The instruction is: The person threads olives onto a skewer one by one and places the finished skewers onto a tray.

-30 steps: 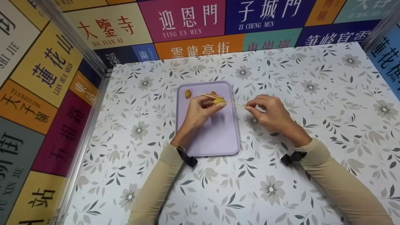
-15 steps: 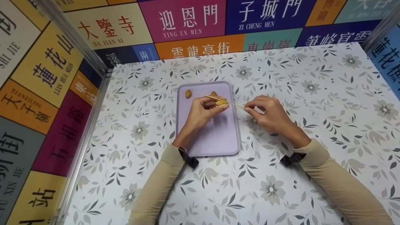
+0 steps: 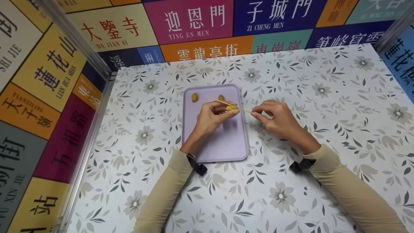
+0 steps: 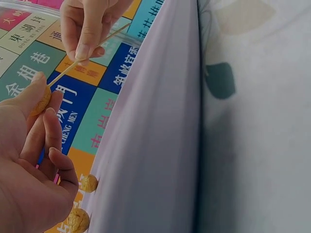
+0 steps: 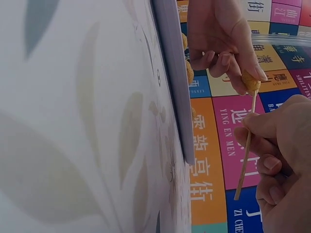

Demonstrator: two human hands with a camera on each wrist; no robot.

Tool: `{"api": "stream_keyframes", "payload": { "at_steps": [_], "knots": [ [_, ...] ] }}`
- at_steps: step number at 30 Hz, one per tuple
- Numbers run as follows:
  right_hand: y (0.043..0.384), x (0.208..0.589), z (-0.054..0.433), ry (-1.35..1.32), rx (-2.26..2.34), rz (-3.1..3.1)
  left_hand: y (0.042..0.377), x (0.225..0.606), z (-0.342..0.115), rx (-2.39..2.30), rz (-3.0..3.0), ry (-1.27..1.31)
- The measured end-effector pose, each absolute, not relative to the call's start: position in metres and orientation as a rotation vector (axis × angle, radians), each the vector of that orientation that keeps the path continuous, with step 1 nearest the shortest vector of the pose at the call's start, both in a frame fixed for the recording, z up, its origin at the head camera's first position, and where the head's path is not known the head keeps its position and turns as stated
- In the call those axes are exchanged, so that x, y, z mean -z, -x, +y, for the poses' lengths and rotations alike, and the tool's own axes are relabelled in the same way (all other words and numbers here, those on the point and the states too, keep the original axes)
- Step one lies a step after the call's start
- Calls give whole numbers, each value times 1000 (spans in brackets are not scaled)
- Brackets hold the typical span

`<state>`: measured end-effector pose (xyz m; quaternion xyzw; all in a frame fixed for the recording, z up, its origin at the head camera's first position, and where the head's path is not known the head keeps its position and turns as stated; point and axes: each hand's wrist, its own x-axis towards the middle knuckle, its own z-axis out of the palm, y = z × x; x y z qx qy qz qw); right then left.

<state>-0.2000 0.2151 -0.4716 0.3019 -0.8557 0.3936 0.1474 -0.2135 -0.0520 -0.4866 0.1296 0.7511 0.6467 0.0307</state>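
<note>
My left hand (image 3: 208, 117) pinches a yellow-brown oval fruit (image 3: 231, 107) between thumb and fingers, above the tray. In the right wrist view the thin wooden skewer (image 5: 245, 155) meets the end of this fruit (image 5: 251, 81). A length of stick also shows left of the fruit in the head view. To the right, my right hand (image 3: 278, 117) pinches the skewer between thumb and forefinger. The left wrist view shows its tail (image 4: 116, 32) sticking out beyond those fingers. Two similar oval fruits lie at the tray's far end, one on the left (image 3: 194, 97) and another (image 3: 221, 97) to its right.
A pale purple rectangular tray (image 3: 223, 149) lies on a table (image 3: 278, 168) covered in a floral print. Panels with large coloured lettering (image 3: 197, 21) rise behind the table and along its left and right sides. Each wrist wears a black strapped device (image 3: 302, 165).
My left hand has shifted slightly right and toward me with its fruit. My right hand has edged left, so the gap between the hands has narrowed. The fruits on the tray stay put.
</note>
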Motion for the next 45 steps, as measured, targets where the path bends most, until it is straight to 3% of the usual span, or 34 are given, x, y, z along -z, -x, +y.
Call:
{"api": "stream_keyframes", "payload": {
  "at_steps": [45],
  "knots": [
    [195,472,208,-837,-1124,-2481,209,492,-36,-1963,2280,-551]
  ]
}}
